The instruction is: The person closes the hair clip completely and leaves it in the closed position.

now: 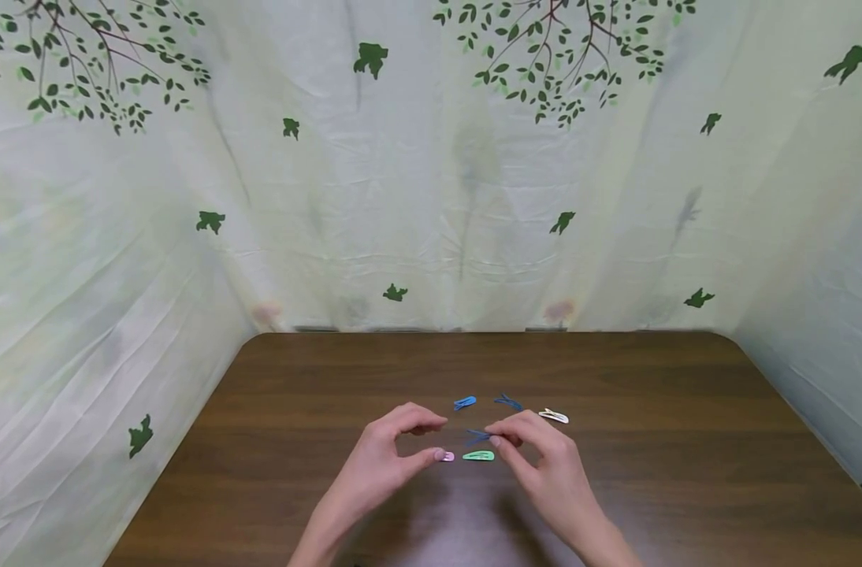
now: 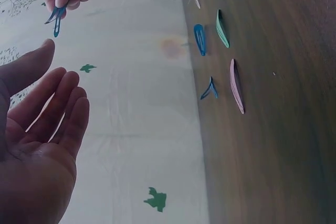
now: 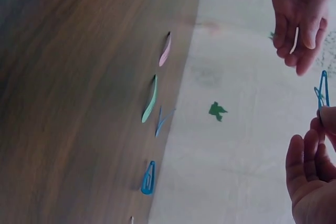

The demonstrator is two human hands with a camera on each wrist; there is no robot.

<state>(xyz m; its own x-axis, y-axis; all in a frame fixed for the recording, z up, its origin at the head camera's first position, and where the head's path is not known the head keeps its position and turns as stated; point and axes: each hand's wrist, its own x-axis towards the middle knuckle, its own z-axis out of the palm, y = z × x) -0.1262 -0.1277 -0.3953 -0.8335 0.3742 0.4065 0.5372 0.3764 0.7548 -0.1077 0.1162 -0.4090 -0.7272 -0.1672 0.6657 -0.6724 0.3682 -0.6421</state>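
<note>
A dark blue hair clip is pinched between the thumb and fingertips of the right hand and is held above the desk, clear of its surface. The clip is sprung open, as its two arms are seen spread in the left wrist view and the right wrist view. The grip of the right hand is clenched on one end of this clip; the other end points toward the left hand.

The left hand is positioned just beside the held clip, apart from it. Its grip is released: the fingers are loosely bent, the palm is open, and nothing is held, as confirmed in the left wrist view.

Five further clips are laid on the desk:
- A pink clip is located just beside the left thumb tip.
- A green clip is located below the held clip, between the two hands.
- A light blue clip is located beyond the hands.
- A second dark blue clip, also sprung open, is located near the light blue one.
- A white clip is located furthest to the right, near the right hand.

The desk is enclosed on three sides by a pale curtain printed with green leaves and branches.
</note>
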